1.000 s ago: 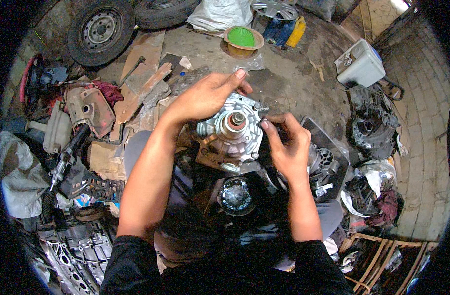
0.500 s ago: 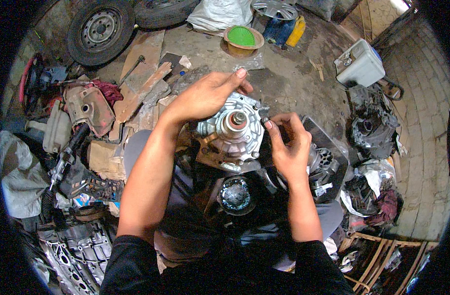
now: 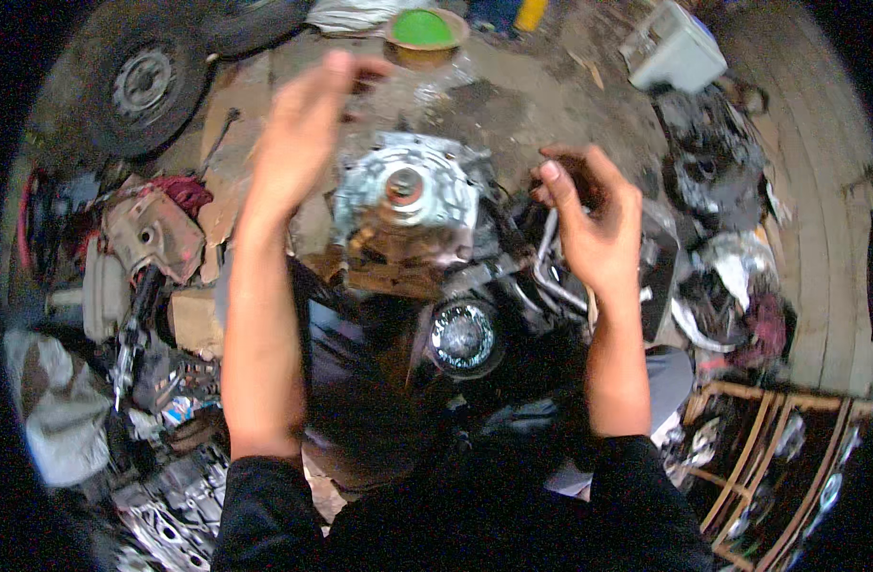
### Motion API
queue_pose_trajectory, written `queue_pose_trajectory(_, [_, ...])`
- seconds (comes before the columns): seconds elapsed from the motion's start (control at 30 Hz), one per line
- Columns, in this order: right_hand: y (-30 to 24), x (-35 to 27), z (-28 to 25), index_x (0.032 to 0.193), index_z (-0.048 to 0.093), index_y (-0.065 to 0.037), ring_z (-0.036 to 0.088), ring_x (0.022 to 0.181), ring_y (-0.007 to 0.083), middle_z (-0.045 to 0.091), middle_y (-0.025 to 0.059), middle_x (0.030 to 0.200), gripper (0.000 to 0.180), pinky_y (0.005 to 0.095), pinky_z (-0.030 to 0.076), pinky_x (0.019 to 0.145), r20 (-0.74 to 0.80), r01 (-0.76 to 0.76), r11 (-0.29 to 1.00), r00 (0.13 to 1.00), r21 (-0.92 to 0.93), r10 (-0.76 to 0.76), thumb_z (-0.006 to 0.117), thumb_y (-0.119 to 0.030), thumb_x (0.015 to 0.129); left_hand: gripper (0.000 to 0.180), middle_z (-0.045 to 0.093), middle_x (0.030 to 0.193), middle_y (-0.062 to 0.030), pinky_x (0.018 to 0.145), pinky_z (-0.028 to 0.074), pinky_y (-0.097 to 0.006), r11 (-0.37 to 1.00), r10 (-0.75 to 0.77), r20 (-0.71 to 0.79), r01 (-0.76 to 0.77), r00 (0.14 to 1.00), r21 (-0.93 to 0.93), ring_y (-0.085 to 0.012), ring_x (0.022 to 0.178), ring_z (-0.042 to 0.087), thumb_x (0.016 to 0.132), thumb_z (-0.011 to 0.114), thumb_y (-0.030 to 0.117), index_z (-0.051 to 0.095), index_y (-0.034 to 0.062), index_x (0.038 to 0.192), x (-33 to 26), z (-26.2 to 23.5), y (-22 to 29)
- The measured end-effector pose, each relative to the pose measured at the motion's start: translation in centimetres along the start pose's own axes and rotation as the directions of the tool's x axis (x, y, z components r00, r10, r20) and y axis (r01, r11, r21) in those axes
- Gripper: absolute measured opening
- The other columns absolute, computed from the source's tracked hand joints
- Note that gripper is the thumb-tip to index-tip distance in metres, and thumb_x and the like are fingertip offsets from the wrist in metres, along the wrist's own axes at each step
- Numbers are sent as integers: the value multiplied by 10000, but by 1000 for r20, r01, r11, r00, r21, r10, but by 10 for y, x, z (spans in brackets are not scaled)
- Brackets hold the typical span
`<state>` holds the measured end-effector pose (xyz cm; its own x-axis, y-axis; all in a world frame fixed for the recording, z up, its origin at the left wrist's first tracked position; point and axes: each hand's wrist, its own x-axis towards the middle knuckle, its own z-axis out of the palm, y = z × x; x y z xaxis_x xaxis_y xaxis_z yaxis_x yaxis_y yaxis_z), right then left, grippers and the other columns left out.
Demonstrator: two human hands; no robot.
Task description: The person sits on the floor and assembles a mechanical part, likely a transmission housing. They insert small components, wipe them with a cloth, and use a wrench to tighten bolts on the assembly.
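A silvery cast-metal housing [image 3: 410, 205] stands in front of me, a round shaft end with a reddish-brown ring at its centre. My left hand [image 3: 308, 129] is raised beyond its left edge, smeared by motion, thumb and fingers apart and nothing seen in them. Off the housing's right side is my right hand [image 3: 597, 219], its fingers curled toward the thumb; whatever they may hold is hidden or too small to name. Neither hand touches the housing. Nearer my lap sits a round dark part with a shiny, wet-looking middle [image 3: 462, 337].
Wheels with tyres [image 3: 146, 81] lean at the back left. A bowl with a green piece [image 3: 422, 33] sits beyond the housing, and a pale box [image 3: 673, 48] at the back right. Metal parts [image 3: 713, 162] crowd the right; an engine block [image 3: 174, 510] lies near left.
Both hands have come off the housing: the left up and to the left, the right outward to the right. My view has shifted, so the housing appears farther left.
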<state>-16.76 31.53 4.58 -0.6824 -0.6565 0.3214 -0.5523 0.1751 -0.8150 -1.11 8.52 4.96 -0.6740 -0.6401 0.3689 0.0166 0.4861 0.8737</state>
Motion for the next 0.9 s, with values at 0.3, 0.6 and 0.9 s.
queue_pose_trajectory(0.3, [66, -81, -144, 877, 687, 28, 683, 772, 228, 697, 157, 773, 260, 373, 494, 709, 162, -196, 865, 940, -461, 299, 662, -227, 916, 445, 636, 1117, -285, 998, 500, -444, 799, 595, -520, -380, 612, 466, -350, 1081, 623, 858, 468, 159, 554, -96, 1212, -47, -40, 37])
queue_pose_trajectory(0.6, [283, -276, -149, 1451, 411, -196, 651, 1030, 352, 612, 218, 1238, 863, 420, 519, 893, 282, -452, 362, 237, -815, 930, 818, -420, 724, 291, 647, 1049, -239, 894, 528, -457, 700, 713, 225, -662, 664, -269, -360, 976, 641, 892, 538, 170, 595, 3, 1124, -144, 77, 55])
queue_pose_trajectory(0.9, [341, -350, -126, 1412, 447, -186, 606, 1167, 396, 452, 291, 1403, 671, 478, 493, 978, -1, -544, 132, 237, -829, 972, 711, -281, 803, 172, 668, 989, -164, 793, 550, -451, 860, 455, 759, -451, 466, -238, -349, 905, 653, 926, 598, 191, 634, 94, 1063, -196, 203, 24])
